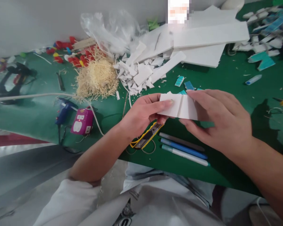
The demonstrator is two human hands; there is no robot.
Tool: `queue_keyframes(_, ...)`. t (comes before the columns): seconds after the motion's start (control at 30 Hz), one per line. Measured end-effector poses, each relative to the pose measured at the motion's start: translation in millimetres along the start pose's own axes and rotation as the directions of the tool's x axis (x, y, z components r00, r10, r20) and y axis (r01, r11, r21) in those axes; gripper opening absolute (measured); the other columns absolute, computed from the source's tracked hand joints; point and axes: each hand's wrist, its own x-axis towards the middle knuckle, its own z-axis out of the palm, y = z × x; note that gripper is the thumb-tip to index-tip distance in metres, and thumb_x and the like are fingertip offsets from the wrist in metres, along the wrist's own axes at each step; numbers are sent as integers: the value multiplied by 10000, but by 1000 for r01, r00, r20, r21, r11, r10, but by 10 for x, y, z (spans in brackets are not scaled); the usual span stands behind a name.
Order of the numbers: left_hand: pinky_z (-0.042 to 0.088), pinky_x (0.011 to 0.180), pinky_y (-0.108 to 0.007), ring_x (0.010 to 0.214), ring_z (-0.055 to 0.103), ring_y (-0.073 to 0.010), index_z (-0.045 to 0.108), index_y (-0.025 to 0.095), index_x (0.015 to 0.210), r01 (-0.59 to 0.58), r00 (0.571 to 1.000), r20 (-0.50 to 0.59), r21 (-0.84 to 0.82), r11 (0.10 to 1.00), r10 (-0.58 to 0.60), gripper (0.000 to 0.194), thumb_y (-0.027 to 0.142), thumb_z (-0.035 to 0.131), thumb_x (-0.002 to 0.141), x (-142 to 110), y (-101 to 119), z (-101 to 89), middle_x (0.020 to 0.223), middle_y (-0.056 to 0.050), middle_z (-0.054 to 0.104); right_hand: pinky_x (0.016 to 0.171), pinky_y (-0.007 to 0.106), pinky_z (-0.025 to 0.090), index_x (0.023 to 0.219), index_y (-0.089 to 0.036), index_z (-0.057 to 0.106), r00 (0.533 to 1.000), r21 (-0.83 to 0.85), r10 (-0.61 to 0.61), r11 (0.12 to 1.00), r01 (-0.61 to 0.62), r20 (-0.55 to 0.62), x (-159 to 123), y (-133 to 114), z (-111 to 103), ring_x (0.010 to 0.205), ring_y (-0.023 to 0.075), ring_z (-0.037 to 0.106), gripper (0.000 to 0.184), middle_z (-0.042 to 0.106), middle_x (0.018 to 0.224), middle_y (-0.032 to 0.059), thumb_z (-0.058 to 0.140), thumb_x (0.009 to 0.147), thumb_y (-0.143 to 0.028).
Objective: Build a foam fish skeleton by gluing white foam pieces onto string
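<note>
A small white foam board piece (171,109), with a slanting line or gap across its face, is held up over the green table. My left hand (143,110) pinches its left part, thumb on the face and fingers behind. Around the right part my right hand (223,117) grips the top and bottom edges between fingers and thumb. I cannot tell whether it is one scored piece or two set side by side. Just below my left hand lies a yellow and black utility knife (147,136). A grey pen (181,142), a blue pen (184,148) and a white marker (185,155) lie below the foam board.
White foam scraps (141,75) and large foam sheets (202,34) cover the back. Wooden sticks (97,75) are heaped at the left. A blue glue gun (64,110) and a purple power adapter (82,121) sit beside a white cable (94,113). Blue pieces (179,81) lie behind my hands.
</note>
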Motion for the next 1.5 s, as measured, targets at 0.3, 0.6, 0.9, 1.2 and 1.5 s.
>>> queue_keyframes(0.3,444,473,-119,500,514,-24,694,121,768,111,985,136,-62,992,-102,467,405,1030,612,54,-42,-7,617,39,599,953,441,634,1548,-205,470,1000,88,-11,996,10,11,-15,1,33,1145,285,757,623,773,1282,131,685,966,-272)
queue_keyframes(0.6,571,749,-249,909,691,-148,717,257,1271,-359,910,-32,435,826,412,521,507,863,837,-69,-35,-94,1108,-35,753,841,363,633,1403,-239,674,979,137,144,977,-164,148,13,-15,-52,1050,251,784,400,803,1224,95,522,1042,-322)
queue_keyframes(0.9,577,911,-328,970,724,-204,768,224,1227,-542,711,297,809,228,637,383,436,813,911,-116,-19,11,1098,-67,798,528,295,461,965,-252,772,743,416,395,642,-644,541,119,-69,-89,525,163,621,464,668,599,0,439,1056,-562)
queue_keyframes(1.2,468,601,-223,627,555,-104,826,217,844,-353,860,-23,694,627,510,134,334,779,890,-40,-44,15,704,22,687,411,260,422,773,-226,730,534,441,290,330,-835,794,197,-25,-82,485,151,621,576,724,622,20,569,936,-754)
queue_keyframes(1.5,417,568,-203,630,536,-96,829,191,764,-163,945,-143,578,800,296,222,410,821,796,-2,27,-26,667,15,669,365,253,423,732,-236,740,362,352,146,90,-932,921,271,-4,-151,458,167,643,528,743,612,44,689,863,-745)
